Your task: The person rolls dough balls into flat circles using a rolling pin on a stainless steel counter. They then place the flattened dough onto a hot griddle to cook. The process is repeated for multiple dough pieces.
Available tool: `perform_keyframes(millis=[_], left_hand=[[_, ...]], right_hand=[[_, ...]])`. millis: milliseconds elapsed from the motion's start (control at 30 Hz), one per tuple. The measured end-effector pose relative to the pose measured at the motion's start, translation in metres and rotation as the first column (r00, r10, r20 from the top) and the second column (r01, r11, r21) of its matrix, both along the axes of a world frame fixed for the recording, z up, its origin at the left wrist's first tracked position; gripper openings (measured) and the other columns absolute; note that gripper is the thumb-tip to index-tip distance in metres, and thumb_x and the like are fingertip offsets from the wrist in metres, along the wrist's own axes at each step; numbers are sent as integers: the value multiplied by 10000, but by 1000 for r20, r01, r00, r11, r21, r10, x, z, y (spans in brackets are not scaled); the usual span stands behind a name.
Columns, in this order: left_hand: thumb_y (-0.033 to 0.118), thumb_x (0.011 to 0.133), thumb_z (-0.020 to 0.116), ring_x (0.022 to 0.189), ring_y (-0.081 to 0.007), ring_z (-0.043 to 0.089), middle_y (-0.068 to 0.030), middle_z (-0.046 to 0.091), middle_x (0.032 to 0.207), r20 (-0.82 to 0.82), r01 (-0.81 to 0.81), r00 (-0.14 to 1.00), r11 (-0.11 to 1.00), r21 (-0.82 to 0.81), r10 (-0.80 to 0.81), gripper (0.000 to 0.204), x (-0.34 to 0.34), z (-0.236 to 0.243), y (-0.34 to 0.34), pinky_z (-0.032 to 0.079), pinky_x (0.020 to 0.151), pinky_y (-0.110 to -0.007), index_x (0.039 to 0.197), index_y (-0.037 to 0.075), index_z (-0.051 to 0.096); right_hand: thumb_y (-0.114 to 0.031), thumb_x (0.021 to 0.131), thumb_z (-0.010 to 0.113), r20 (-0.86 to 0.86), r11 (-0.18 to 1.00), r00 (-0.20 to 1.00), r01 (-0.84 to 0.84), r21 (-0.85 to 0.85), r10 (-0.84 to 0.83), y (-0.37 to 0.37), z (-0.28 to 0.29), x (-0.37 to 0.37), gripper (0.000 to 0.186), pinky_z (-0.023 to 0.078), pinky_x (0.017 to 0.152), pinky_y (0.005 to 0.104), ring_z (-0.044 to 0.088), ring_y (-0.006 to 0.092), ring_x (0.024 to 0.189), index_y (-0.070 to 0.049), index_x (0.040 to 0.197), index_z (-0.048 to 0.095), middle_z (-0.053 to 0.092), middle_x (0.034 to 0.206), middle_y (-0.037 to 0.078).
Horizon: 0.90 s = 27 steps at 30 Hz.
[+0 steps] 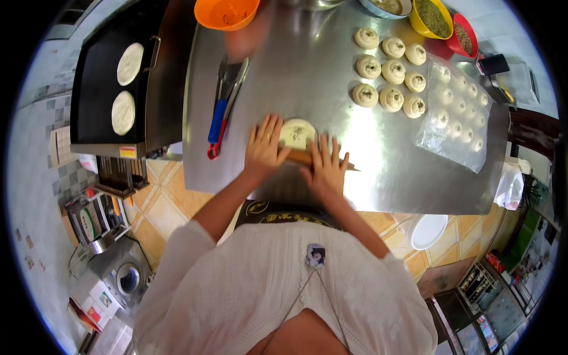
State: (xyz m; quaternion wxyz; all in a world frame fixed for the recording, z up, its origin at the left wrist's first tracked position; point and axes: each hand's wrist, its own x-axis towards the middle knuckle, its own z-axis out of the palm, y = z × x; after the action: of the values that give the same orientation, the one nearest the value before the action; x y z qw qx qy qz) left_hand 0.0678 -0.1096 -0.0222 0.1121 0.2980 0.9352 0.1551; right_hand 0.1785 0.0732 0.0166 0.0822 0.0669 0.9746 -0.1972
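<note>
My left hand [262, 151] and my right hand [324, 168] rest on a wooden rolling pin [298, 157], their fingers stretched out and slightly apart. The pin lies across the lower part of a flattened dough round [297, 133] with dark flecks in its middle, on the steel table [248, 177]. Left of my hands are metal tongs [218, 115] with blue and red handles. At the upper right sit several spiral dough rolls [392, 71] with dark bits on top, beside a clear plastic sheet [444, 145] over more dough pieces.
A black griddle [94, 97] at the left holds two pale flatbreads [123, 112]. Along the table's back stand orange [213, 15], yellow [423, 21], red [470, 47] and pale blue [370, 9] bowls. A white bucket [427, 231] stands on the floor at right.
</note>
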Motion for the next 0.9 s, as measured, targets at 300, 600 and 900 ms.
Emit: perform_keyframes(millis=[300,600,900], left_hand=[[349,976,527,1508,-347,192,-179,280,1605,-148,-54,985,975,214,87,708,-99,5,52,210,1192,-538,1537,2,270],[283,858,693,1083,-375,604,-169,636,1159,251,28,967,996,90,-50,493,-58,33,52,494,912,-454,1275,55,564],[316,913,648,868,-364,679,-181,704,894,766,-173,629,985,-26,131,330,-54,104,42,523,783,-442,982,-5,684]], right_hand=[[-458,956,540,-388,973,904,221,66,-179,37,-10,-98,705,149,1162,648,221,396,1487,-3,1477,404,297,1594,184],[-81,898,540,-352,993,929,118,-10,-114,14,-8,12,199,295,1100,568,484,302,1278,-61,1094,563,547,1289,124],[-76,715,724,-442,994,896,-78,-80,35,24,52,53,515,454,843,388,604,239,978,-43,1221,632,644,1061,61]])
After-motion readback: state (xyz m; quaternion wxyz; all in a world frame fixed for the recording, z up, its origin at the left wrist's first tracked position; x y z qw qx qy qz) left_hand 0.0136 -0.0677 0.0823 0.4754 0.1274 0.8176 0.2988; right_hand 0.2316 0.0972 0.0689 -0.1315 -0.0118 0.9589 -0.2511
